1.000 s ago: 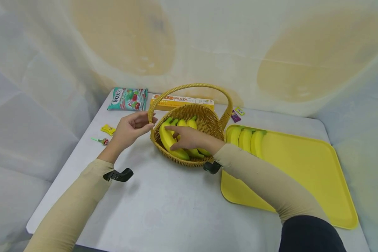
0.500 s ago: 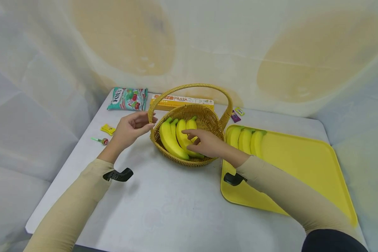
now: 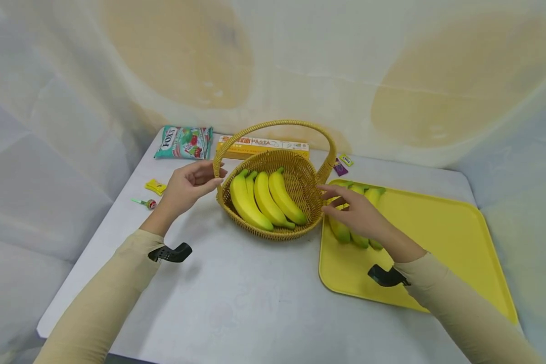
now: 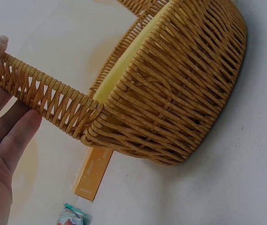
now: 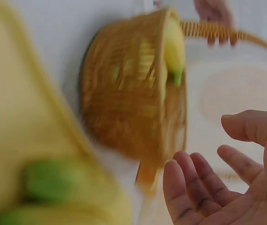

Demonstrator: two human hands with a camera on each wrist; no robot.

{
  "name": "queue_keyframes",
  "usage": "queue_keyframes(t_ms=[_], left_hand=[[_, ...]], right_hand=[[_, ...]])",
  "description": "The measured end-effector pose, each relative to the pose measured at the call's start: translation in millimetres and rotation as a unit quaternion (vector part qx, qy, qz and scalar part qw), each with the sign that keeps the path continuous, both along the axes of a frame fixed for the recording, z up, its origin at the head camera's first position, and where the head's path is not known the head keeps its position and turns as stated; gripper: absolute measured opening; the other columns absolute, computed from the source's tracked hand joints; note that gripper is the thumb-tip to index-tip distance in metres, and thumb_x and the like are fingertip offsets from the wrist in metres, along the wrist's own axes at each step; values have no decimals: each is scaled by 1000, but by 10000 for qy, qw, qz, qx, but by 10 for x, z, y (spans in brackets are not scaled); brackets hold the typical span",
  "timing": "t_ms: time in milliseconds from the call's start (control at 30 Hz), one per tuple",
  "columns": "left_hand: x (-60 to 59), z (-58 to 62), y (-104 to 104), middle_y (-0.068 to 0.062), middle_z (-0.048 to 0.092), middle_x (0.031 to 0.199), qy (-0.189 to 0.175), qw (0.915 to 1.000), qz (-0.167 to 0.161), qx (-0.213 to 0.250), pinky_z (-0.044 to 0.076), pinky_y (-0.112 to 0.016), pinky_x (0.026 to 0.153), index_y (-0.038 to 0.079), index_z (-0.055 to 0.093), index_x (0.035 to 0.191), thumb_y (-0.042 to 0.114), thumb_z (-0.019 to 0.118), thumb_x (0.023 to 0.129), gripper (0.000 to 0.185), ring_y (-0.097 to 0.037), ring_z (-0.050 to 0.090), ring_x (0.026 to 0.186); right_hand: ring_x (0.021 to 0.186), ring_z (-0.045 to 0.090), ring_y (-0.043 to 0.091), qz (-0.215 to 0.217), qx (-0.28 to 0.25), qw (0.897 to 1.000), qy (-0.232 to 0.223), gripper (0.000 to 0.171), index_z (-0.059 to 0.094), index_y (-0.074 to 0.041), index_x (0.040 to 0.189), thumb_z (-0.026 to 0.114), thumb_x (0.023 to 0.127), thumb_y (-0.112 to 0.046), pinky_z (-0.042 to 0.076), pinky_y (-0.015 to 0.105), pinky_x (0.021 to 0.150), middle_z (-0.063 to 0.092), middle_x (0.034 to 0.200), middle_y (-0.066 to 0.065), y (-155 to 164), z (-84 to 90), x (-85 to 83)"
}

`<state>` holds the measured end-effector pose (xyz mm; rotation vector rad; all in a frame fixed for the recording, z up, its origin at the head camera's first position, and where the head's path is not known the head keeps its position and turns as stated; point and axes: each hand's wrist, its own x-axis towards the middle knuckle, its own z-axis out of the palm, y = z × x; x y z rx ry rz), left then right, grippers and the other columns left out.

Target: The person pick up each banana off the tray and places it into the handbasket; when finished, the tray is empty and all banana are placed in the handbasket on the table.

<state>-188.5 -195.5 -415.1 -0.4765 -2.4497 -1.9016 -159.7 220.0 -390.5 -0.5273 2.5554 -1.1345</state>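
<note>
Your left hand (image 3: 188,188) gripped the basket (image 3: 301,188); your empty right hand (image 3: 358,212), over bananas (image 3: 339,230) on the tray (image 3: 437,237), seemed between transfers, needing to pinch one.

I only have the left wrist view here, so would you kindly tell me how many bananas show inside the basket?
Observer: The head view shows four bananas in the basket.
Operator: Thank you; is the right hand holding anything?
Observer: No, the right wrist view shows it holding nothing.
Operator: And what lies beside the basket, on that hand's side?
Observer: A yellow tray, with three bananas on it, partly hidden by the hand in the head view.
</note>
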Motion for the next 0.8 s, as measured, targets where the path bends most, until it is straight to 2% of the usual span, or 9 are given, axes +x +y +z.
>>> queue_keyframes(t_ms=[200, 400, 600, 700, 800], left_hand=[[3, -2, -3, -13, 71, 122, -24, 10000, 6, 12, 56, -24, 92, 2, 62, 136, 19, 73, 96, 44, -15, 70, 108], [-3, -8, 1, -12, 71, 121, -11, 10000, 29, -28, 56, -24, 92, 2, 62, 135, 20, 73, 96, 45, -15, 70, 108], [6, -1, 3, -14, 71, 121, 10, 10000, 47, -17, 56, -23, 92, 4, 63, 135, 20, 73, 96, 43, -15, 70, 108], [9, 5, 8, -14, 71, 121, -2, 10000, 40, 23, 56, -24, 92, 4, 63, 134, 18, 73, 96, 42, -15, 70, 108], [4, 9, 14, -13, 72, 119, 1, 10000, 47, 51, 57, -24, 92, 3, 64, 131, 19, 73, 96, 39, -15, 71, 107]], right_hand=[[123, 57, 38, -578, 352, 9977, -83, 58, 39, -16, 157, 59, 105, -32, 53, 53, 94, 54, 141, 19, 501, -94, 16], [123, 53, 47, -980, 791, 9920, 127, 60, 38, -7, 156, 59, 105, -27, 52, 61, 91, 48, 140, 29, 855, -269, 21], [123, 50, 55, -1109, 1008, 9882, -302, 72, 29, -4, 159, 62, 103, -33, 52, 62, 92, 39, 143, 37, 1007, -457, 17], [121, 53, 54, -1091, 1201, 9858, -436, 78, 25, -5, 160, 63, 101, -39, 53, 60, 91, 44, 142, 38, 1016, -529, 24], [118, 57, 53, -1064, 1418, 9834, -374, 80, 24, -7, 161, 64, 101, -41, 54, 57, 87, 51, 138, 37, 1009, -564, 36]])
